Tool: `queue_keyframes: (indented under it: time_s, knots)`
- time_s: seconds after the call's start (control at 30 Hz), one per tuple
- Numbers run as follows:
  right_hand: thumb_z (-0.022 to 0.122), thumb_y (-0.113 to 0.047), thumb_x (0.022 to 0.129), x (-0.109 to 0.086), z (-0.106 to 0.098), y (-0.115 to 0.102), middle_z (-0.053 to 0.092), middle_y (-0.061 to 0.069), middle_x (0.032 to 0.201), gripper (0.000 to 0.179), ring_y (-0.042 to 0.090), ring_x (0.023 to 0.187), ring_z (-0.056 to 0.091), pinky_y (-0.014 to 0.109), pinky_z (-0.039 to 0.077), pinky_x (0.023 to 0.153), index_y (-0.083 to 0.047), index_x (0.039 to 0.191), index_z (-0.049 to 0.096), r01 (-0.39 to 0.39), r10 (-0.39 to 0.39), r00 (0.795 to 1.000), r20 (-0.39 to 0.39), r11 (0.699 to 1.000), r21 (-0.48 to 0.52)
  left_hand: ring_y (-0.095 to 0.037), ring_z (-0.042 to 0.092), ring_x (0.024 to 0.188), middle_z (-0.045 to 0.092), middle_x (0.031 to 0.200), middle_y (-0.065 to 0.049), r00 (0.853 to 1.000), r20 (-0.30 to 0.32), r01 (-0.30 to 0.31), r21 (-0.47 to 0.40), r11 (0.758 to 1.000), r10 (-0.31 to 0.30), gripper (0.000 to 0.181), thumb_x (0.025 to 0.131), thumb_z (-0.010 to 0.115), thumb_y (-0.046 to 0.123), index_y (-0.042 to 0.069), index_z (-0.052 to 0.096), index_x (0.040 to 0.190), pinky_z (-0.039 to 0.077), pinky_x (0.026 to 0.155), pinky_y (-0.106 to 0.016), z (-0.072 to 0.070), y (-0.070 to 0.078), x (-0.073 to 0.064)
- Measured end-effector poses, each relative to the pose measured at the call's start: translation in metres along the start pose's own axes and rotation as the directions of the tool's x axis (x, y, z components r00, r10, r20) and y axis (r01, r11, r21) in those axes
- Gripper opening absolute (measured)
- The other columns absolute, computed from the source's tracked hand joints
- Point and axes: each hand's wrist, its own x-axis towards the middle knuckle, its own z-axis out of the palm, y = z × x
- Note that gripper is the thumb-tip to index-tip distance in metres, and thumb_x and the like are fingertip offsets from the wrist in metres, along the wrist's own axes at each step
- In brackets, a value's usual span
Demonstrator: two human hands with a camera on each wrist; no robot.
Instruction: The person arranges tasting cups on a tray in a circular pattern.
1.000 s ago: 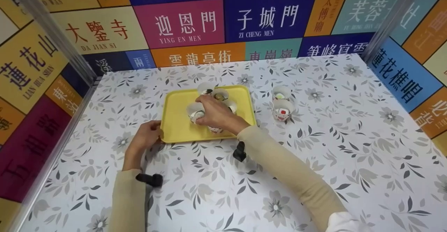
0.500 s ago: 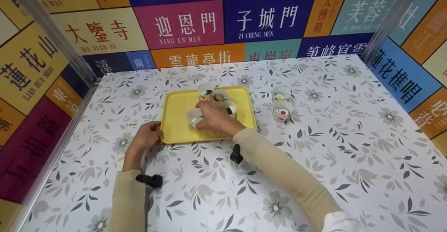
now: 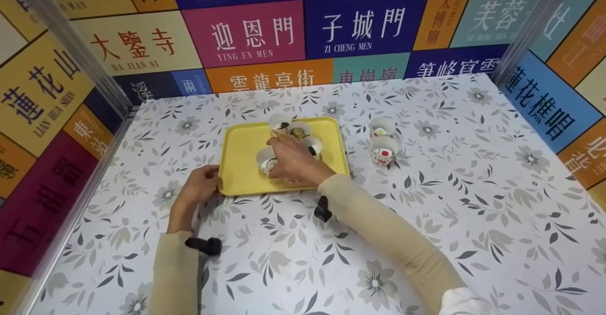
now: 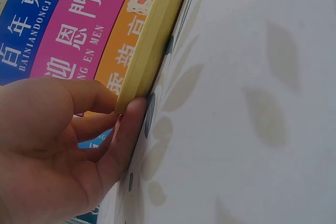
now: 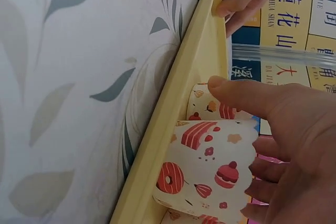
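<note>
A yellow tray (image 3: 239, 180) lies on the table with several paper baking cups on its right half. My left hand (image 3: 199, 182) pinches the tray's near left corner between thumb and fingers, as the left wrist view shows. Above the tray, my right hand (image 3: 298, 158) grips the leftmost paper baking cup (image 3: 265, 155), its thumb on the near side. Another cup (image 5: 205, 166), printed with cakes and doughnuts, stands under that palm, largely hidden in the head view. Behind the hand are cups with a black-and-white filling (image 3: 280, 124) and a greenish filling (image 3: 299, 130).
Right of the tray, two more paper cups stand on the table: one with a red-topped filling (image 3: 385, 153), another with a yellow-and-white filling (image 3: 381, 128). Printed sign panels (image 3: 246, 35) wall the table's back and sides.
The right hand has brought the leftmost cup a little nearer and then slightly right, towards the other cups. The left hand stays at the tray corner.
</note>
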Motion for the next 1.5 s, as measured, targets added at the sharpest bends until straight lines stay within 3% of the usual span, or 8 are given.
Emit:
queue_keyframes:
  time_s: [0.17,0.53,0.77,1.13,1.5]
  knots:
    - [0.083,-0.034,0.081,-0.007,-0.008,0.002,0.036,0.013,0.16,0.081,0.032,0.148,0.032,0.046,0.025,0.124,-0.007,0.148,0.045,0.013,-0.013,1.0,-0.006,1.0,0.028,-0.012,0.061,0.082,0.059,0.127,-0.022,1.0,-0.001,0.014,0.017,1.0,-0.014,0.051,0.096,0.044,0.003,-0.005,0.045,0.147,0.053,0.067,-0.022,0.0,-0.001,0.0]
    - [0.082,-0.037,0.082,-0.033,-0.039,0.021,0.053,0.008,0.141,0.073,0.029,0.134,0.046,0.046,0.033,0.118,-0.014,0.145,0.052,0.091,-0.08,0.99,-0.118,0.991,0.098,-0.012,0.06,0.082,0.059,0.125,-0.022,1.0,-0.007,-0.006,0.01,1.0,0.006,0.051,0.096,0.045,0.003,-0.005,0.046,0.146,0.051,0.067,-0.021,-0.001,0.0,-0.001]
    - [0.077,-0.032,0.086,-0.051,-0.059,0.04,0.055,0.009,0.138,0.065,0.03,0.132,0.049,0.05,0.032,0.118,-0.014,0.143,0.052,0.111,-0.106,0.967,-0.232,0.994,0.005,-0.011,0.062,0.08,0.057,0.134,-0.024,1.0,0.029,0.007,-0.023,1.0,-0.007,0.054,0.096,0.043,0.004,-0.003,0.041,0.15,0.053,0.067,-0.022,-0.002,0.001,-0.002]
    - [0.078,-0.029,0.087,-0.081,-0.072,0.073,0.05,0.011,0.144,0.068,0.031,0.135,0.048,0.052,0.036,0.113,-0.012,0.145,0.049,0.044,-0.036,0.949,-0.312,0.999,0.019,-0.012,0.06,0.082,0.057,0.127,-0.02,1.0,0.013,0.026,-0.006,1.0,-0.026,0.055,0.096,0.045,0.005,-0.002,0.042,0.15,0.053,0.066,-0.021,0.0,0.001,0.0]
    - [0.08,-0.028,0.084,-0.098,-0.078,0.108,0.051,0.017,0.141,0.069,0.035,0.132,0.047,0.052,0.035,0.11,-0.008,0.144,0.051,-0.022,0.055,0.906,-0.419,0.996,0.083,-0.013,0.061,0.086,0.058,0.127,-0.02,1.0,-0.005,0.018,0.017,1.0,-0.018,0.053,0.095,0.045,0.004,-0.002,0.045,0.148,0.053,0.068,-0.021,0.0,0.002,0.0]
